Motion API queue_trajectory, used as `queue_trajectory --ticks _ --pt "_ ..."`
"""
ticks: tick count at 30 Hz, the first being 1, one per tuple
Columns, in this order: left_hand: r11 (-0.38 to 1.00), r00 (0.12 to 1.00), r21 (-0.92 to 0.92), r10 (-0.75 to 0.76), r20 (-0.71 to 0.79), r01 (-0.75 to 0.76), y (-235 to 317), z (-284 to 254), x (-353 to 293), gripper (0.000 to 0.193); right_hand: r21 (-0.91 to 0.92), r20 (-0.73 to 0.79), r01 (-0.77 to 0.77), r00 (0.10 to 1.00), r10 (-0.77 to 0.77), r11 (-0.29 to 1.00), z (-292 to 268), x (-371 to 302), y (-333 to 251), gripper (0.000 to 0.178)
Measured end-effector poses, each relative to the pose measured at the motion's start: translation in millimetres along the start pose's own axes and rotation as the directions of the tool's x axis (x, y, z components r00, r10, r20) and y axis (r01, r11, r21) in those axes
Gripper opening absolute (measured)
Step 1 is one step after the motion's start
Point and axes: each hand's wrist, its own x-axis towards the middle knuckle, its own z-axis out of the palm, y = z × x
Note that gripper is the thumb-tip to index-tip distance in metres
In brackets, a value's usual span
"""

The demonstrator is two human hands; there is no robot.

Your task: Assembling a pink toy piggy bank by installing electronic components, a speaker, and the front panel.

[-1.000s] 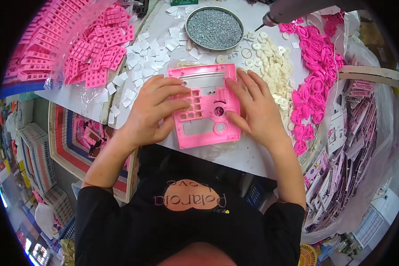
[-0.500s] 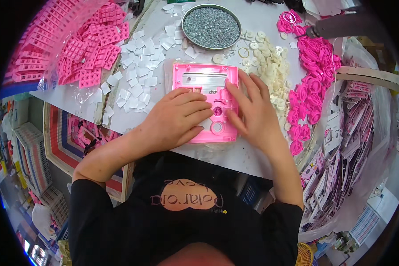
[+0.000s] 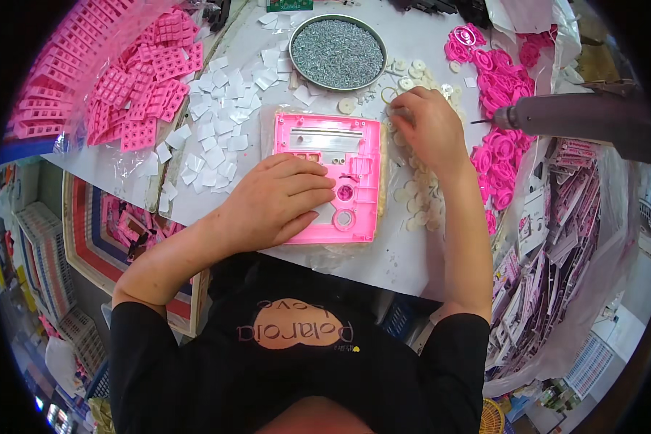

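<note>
Under the left hand: the left hand (image 3: 286,195) covers the lower left of the pink panel (image 3: 366,173), hiding most of its square-holed grid.
Under the right hand: some of the cream discs (image 3: 416,197) are hidden; whether the fingertips pinch one cannot be told.
Cut off: black objects (image 3: 430,6) and a green package (image 3: 291,5) at the top edge; the dark power driver (image 3: 579,119) at the right, its thin bit pointing left.
Hard to make out: single pieces in the round tin (image 3: 338,87), which holds a mass of small grey metal parts.
Pink panel: on the worktop (image 3: 405,271) in front of the person, over clear plastic (image 3: 269,130), between the white squares (image 3: 220,108) and the cream discs.
Left hand: laid flat, fingers extended and close together, pressing on the panel without gripping it.
Right hand: beyond the panel's upper right corner and apart from it, fingers curled toward the thumb, beside a thin yellowish ring (image 3: 389,95).
Shirt: black shirt (image 3: 217,376) with dark lettering, upside down in this view, across a peach-coloured shape.
Other print: lettering on the green package; marks on the bagged cards (image 3: 542,311), too small to read.
</note>
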Motion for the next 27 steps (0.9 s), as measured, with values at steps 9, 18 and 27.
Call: queue_trajectory --ticks 9,18,27 --pt "0.936 0.955 -0.302 -0.241 -0.17 0.183 24.0 -11.4 16.1 0.017 0.331 0.03 -0.318 0.945 0.326 0.888 -2.7 -25.9 -13.9 0.015" --pt "0.194 0.812 -0.838 -0.428 0.396 0.51 30.9 11.0 9.2 0.019 0.437 -0.296 0.313 0.935 -0.193 0.843 -24.1 -80.9 -113.9 0.026" --pt "0.672 0.853 -0.534 -0.472 0.224 0.512 45.2 -7.3 3.9 0.013 0.44 -0.094 0.084 0.994 -0.047 0.894 -32.4 -84.4 -122.0 0.017"
